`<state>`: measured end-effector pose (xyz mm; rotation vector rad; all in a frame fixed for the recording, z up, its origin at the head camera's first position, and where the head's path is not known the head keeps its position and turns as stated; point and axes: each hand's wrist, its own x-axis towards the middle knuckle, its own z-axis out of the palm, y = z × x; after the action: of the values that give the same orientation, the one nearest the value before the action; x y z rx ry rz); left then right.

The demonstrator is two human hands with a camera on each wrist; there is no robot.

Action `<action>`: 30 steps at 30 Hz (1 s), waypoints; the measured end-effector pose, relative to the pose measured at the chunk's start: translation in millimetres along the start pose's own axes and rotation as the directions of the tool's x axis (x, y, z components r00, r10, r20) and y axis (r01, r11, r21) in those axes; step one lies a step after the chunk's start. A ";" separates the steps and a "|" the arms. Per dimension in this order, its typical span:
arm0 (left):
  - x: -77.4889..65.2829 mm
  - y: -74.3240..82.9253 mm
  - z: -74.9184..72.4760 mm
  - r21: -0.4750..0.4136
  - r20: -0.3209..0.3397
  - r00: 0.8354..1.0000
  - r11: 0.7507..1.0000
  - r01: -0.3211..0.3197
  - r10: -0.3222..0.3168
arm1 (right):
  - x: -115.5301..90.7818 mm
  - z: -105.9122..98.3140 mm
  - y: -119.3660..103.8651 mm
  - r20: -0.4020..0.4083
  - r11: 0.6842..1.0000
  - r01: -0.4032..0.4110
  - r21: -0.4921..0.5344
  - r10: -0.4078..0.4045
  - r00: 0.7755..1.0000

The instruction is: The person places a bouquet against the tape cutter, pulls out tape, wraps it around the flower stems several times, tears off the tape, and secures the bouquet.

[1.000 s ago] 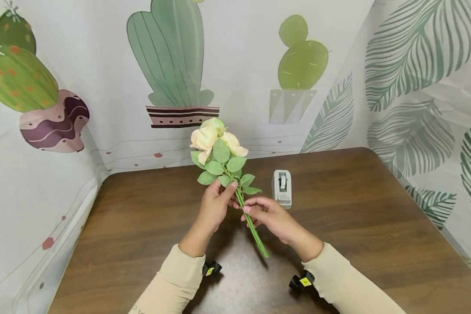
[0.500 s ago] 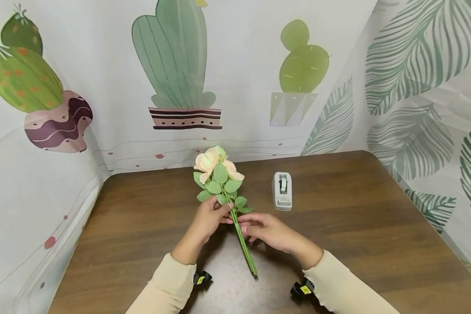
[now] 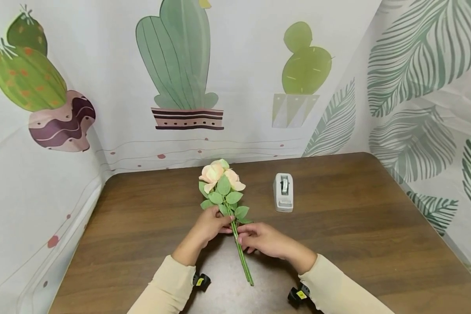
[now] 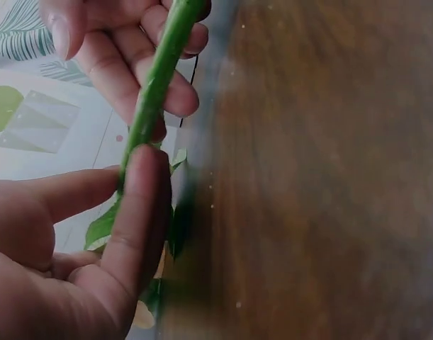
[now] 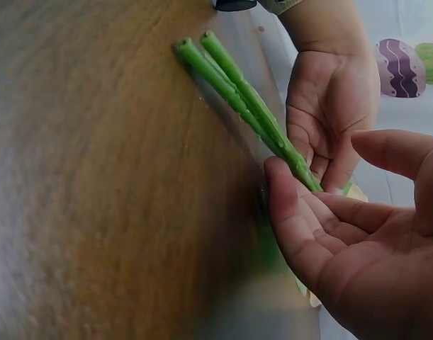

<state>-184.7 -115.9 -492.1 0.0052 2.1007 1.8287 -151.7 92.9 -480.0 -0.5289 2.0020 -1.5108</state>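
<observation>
A bunch of pale peach roses (image 3: 216, 174) with green leaves lies slanted over the table, blooms toward the back. Just below the leaves, my left hand (image 3: 208, 226) pinches the green stems (image 3: 243, 261) between thumb and fingers. On the other side, my right hand (image 3: 268, 240) has its fingertips right at the stems. The right wrist view shows those fingers (image 5: 287, 212) extended along and under the stems, the thumb standing apart from them. Two cut stem ends (image 5: 195, 41) show side by side there, near the tabletop.
A white tape dispenser (image 3: 284, 192) with a roll in it stands behind my right hand. The brown wooden table (image 3: 357, 218) meets a wall cloth (image 3: 247, 65) printed with cacti and leaves. Black wrist cameras (image 3: 201, 281) sit at both cuffs.
Both hands and the roses have come down the view toward the front of the table. The blooms, which overlapped the wall cloth, now appear mostly over the table. The left hand keeps its pinch.
</observation>
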 end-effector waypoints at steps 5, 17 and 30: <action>-3.5 1.0 2.7 0.073 -0.026 0.999 0.996 0.046 -0.044 | -0.1 1.3 3.1 0.007 1.000 -0.016 0.003 0.016 1.000; -15.8 14.7 -1.0 0.619 -0.080 0.996 0.785 0.020 0.038 | -3.9 -3.5 2.0 -0.023 0.996 0.024 -0.089 -0.026 0.999; -34.0 46.1 -29.3 0.866 -0.300 0.799 0.500 -0.001 0.521 | -23.1 -33.3 -15.5 -0.350 0.841 0.162 -0.515 -0.380 0.856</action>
<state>-171.0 -144.2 -436.0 0.0918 3.3870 0.7290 -156.2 127.3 -453.9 -0.7526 2.7915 -1.3868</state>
